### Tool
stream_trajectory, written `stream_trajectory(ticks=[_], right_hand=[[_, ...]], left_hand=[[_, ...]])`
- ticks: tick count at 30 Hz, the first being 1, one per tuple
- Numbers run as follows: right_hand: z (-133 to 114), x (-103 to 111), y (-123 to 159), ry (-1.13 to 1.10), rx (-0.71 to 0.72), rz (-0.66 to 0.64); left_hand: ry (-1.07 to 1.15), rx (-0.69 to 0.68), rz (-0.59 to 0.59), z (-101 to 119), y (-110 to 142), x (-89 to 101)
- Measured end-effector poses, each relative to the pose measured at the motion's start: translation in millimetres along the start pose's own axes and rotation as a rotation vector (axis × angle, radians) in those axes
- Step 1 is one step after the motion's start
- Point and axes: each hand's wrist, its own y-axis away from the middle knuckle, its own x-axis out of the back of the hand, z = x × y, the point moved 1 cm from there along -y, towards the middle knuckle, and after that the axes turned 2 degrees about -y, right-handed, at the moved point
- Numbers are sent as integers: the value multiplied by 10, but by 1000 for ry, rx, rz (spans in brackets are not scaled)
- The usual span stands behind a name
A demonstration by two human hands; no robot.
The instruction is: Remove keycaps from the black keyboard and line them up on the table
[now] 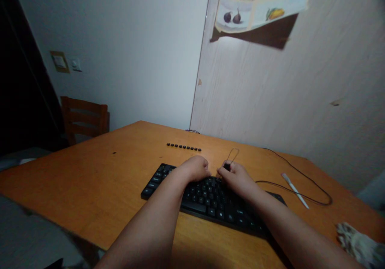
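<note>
A black keyboard [200,196] lies at a slant on the wooden table, partly covered by my forearms. Over its far edge, my right hand [236,174] is closed around the black handle of a wire keycap puller [233,155], whose thin loop points up and away. My left hand [197,168] rests at the keyboard's top row with its fingers curled in, a little left of the right hand. Whatever those left fingers pinch is hidden. Beyond the hands, several black keycaps [184,147] stand in a neat row on the table.
To the right lie a white-handled brush [296,190] and the keyboard's looping cable [319,180]. A crumpled cloth [357,243] sits at the table's right edge. A small dark piece [114,153] lies at left. Behind are a wall and a wooden chair [84,118].
</note>
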Motion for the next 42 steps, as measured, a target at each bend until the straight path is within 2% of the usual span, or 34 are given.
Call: stream_trajectory(ticks=[8, 14, 19, 24, 30, 35, 42], right_hand=[[19, 49, 49, -110, 10, 11], [7, 67, 138, -38, -83, -45], [-22, 83, 147, -24, -19, -29], [-79, 114, 149, -239, -6, -37], [-118, 177, 175, -420, -114, -98], [-165, 215, 183, -385, -195, -89], [-131, 157, 184, -283, -166, -52]], left_hand=[[-50, -7, -5, 18, -7, 7], [-45, -16, 6, 12, -7, 4], [-57, -21, 4, 21, -6, 16], [-52, -29, 4, 0, -22, -6], [-59, -17, 6, 2, -29, -16], [-52, -26, 3, 6, -30, -10], [-52, -23, 4, -12, -38, -22]])
